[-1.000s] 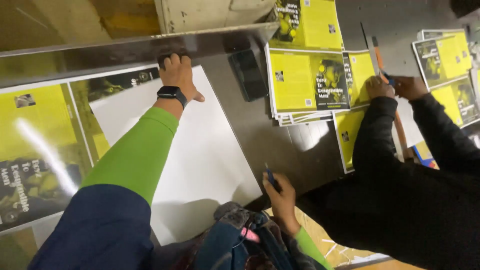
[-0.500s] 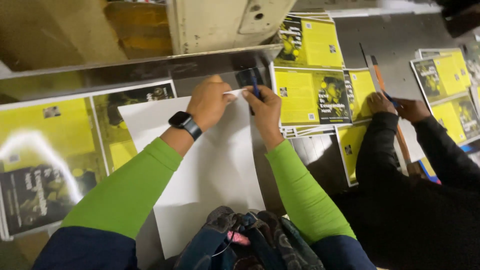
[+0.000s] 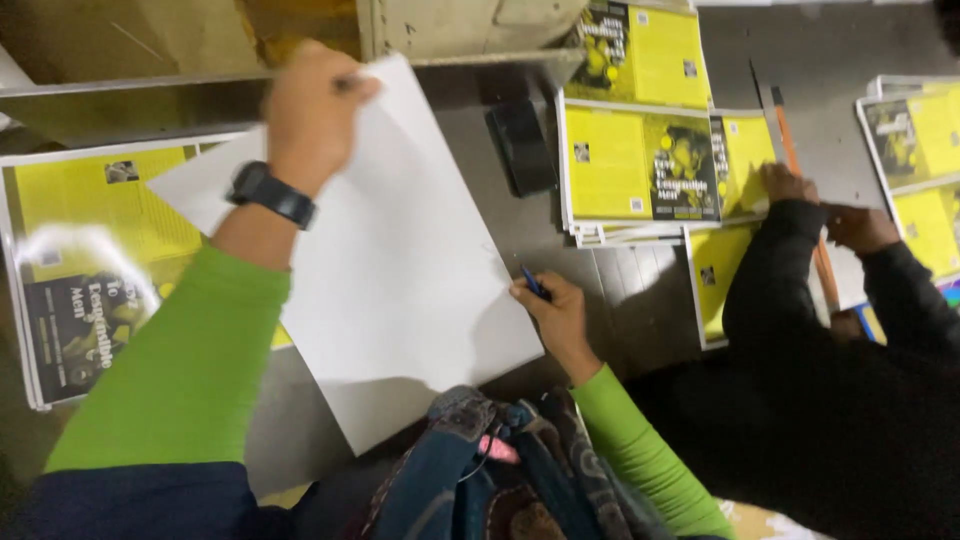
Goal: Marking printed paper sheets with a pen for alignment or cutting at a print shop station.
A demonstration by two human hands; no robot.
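My left hand [image 3: 312, 112], with a black watch on the wrist, grips the far corner of a large white sheet [image 3: 400, 270] and lifts it off the table. My right hand [image 3: 555, 312] is closed on a small blue knife or pen [image 3: 533, 283] at the sheet's right edge, near its lower corner. Under the sheet, on the left, lies a stack of yellow and black printed covers [image 3: 85, 260]. Both my sleeves are bright green.
More yellow printed covers [image 3: 640, 165] lie stacked at the middle and right [image 3: 925, 150]. A black block [image 3: 522, 145] sits beside them. A co-worker in black sleeves [image 3: 800, 330] presses a long orange-handled ruler [image 3: 800, 190] on a sheet. Cardboard boxes [image 3: 460, 25] stand at the back.
My right hand drew back from the sheet's far edge to its near right edge with the blue tool. My left hand took the far corner and raised the white sheet.
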